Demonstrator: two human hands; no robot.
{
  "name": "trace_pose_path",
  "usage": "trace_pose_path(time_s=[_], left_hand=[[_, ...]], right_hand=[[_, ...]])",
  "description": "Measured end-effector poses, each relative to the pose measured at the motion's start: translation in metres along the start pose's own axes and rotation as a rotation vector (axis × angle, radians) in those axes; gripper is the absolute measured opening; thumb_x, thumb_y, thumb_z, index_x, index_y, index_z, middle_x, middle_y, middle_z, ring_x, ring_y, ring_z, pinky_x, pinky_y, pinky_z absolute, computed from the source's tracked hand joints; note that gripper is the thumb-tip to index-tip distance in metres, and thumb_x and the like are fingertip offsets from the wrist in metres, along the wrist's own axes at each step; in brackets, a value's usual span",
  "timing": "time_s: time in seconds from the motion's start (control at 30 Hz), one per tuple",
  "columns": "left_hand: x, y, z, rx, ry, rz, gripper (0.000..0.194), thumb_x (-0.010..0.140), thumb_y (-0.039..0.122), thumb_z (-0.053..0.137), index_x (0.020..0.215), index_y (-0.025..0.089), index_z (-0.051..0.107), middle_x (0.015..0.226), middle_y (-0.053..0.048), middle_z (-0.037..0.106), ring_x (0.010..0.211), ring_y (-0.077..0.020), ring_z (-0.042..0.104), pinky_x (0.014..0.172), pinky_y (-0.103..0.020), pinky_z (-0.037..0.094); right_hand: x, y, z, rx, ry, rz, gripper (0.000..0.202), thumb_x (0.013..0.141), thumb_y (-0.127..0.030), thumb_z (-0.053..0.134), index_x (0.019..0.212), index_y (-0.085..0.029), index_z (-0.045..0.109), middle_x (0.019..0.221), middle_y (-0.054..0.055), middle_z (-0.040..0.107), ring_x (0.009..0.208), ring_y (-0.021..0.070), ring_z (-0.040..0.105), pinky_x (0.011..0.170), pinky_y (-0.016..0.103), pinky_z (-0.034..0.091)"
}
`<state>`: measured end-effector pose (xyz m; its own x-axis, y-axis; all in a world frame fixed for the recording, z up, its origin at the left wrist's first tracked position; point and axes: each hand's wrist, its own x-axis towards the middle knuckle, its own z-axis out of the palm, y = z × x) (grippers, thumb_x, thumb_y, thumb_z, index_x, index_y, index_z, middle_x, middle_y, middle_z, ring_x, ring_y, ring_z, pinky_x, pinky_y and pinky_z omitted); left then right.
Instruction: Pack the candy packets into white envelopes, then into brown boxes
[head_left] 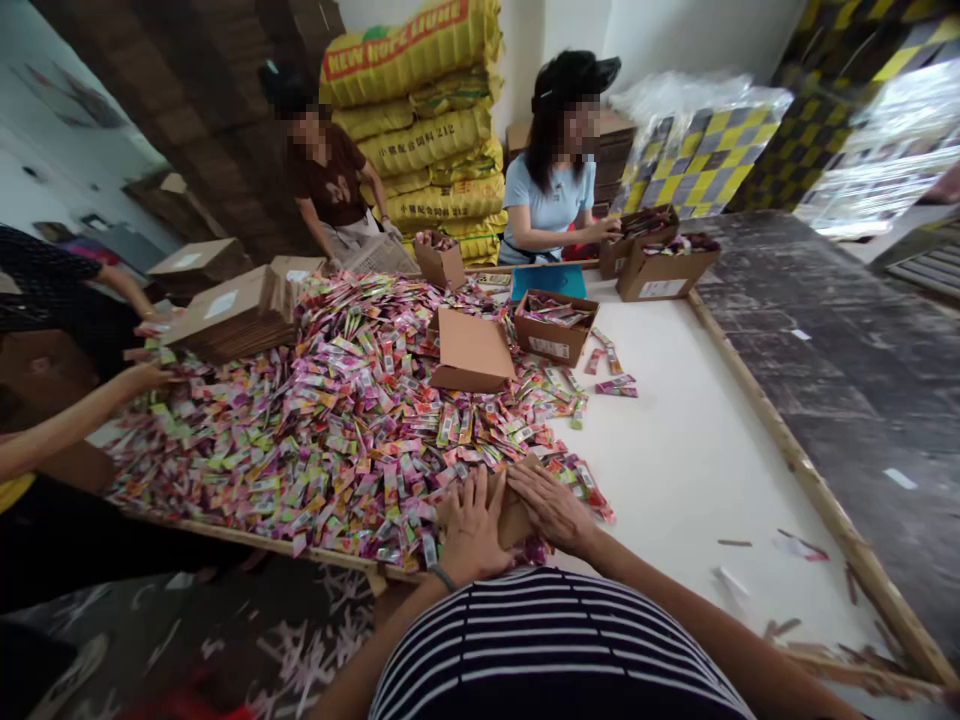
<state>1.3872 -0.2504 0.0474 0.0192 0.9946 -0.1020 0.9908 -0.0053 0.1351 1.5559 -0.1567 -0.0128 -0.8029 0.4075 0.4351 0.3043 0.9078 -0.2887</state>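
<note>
A small brown cardboard box (514, 518) sits in front of me at the near edge of the table, among the loose packets. My left hand (474, 525) lies on its left part with the fingers stretched and spread. On the right side, my right hand (553, 508) rests flat with its fingers extended along the cardboard. Much of the box is hidden under both hands, so its flaps are hard to make out. Around it spreads a large heap of small colourful packets (352, 430), pink, purple, green and orange.
A box with a raised flap (474, 350) and a filled box (555, 325) stand beyond. Another filled box (667, 268) is farther right. Flattened cartons (232, 310) lie left. Co-workers stand at the far side and left. A wooden rim (795, 450) edges the white tabletop (675, 420).
</note>
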Motion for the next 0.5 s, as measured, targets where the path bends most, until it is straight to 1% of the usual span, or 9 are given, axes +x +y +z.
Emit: trace_pose_path(time_s=[0.07,0.17,0.23,0.27,0.4,0.5], left_hand=[[-0.001,-0.004,0.006,0.018,0.036,0.001,0.107,0.068,0.069,0.063,0.155,0.028,0.016,0.161,-0.019,0.013,0.143,-0.0407,0.021,0.113,-0.060,0.015],[-0.003,-0.011,0.005,0.033,0.028,0.001,0.105,0.068,0.069,0.063,0.154,0.031,0.016,0.159,-0.019,0.018,0.140,-0.0405,0.027,0.112,-0.058,0.016],[-0.003,-0.014,0.003,0.040,0.017,-0.003,0.105,0.067,0.069,0.063,0.154,0.030,0.018,0.158,-0.019,0.022,0.139,-0.0406,0.029,0.111,-0.058,0.017],[-0.003,-0.014,0.002,0.046,0.015,-0.007,0.105,0.067,0.069,0.063,0.154,0.030,0.019,0.157,-0.019,0.024,0.138,-0.0405,0.029,0.111,-0.058,0.017],[-0.002,-0.018,0.005,0.100,0.039,-0.035,0.098,0.070,0.063,0.063,0.153,0.027,0.025,0.155,-0.018,0.029,0.137,-0.0395,0.031,0.111,-0.057,0.018],[-0.001,-0.024,0.010,0.121,0.074,-0.044,0.096,0.069,0.059,0.065,0.152,0.026,0.029,0.155,-0.017,0.031,0.137,-0.0393,0.030,0.112,-0.057,0.016]], right_hand=[[0.006,-0.003,0.000,-0.012,0.026,0.041,0.049,0.094,-0.016,0.036,0.142,-0.012,0.045,0.145,0.012,0.048,0.142,0.0217,0.034,0.115,0.048,0.034],[0.016,-0.009,0.000,-0.073,0.069,0.237,0.048,0.097,-0.028,0.041,0.141,-0.011,0.046,0.148,0.013,0.045,0.143,0.0269,0.030,0.115,0.051,0.032],[0.023,-0.013,0.001,-0.109,0.061,0.359,0.051,0.097,-0.037,0.043,0.142,-0.011,0.046,0.150,0.013,0.041,0.143,0.0304,0.030,0.113,0.052,0.033],[0.026,-0.014,0.001,-0.117,0.046,0.392,0.052,0.097,-0.038,0.043,0.142,-0.012,0.045,0.151,0.013,0.040,0.142,0.0315,0.030,0.112,0.051,0.034],[0.037,-0.016,0.000,-0.098,-0.036,0.408,0.053,0.098,-0.039,0.041,0.144,-0.014,0.044,0.152,0.011,0.038,0.141,0.0316,0.031,0.111,0.047,0.036],[0.042,-0.015,0.002,-0.076,-0.049,0.406,0.052,0.098,-0.039,0.042,0.146,-0.018,0.042,0.152,0.010,0.039,0.141,0.0300,0.032,0.108,0.048,0.038]])
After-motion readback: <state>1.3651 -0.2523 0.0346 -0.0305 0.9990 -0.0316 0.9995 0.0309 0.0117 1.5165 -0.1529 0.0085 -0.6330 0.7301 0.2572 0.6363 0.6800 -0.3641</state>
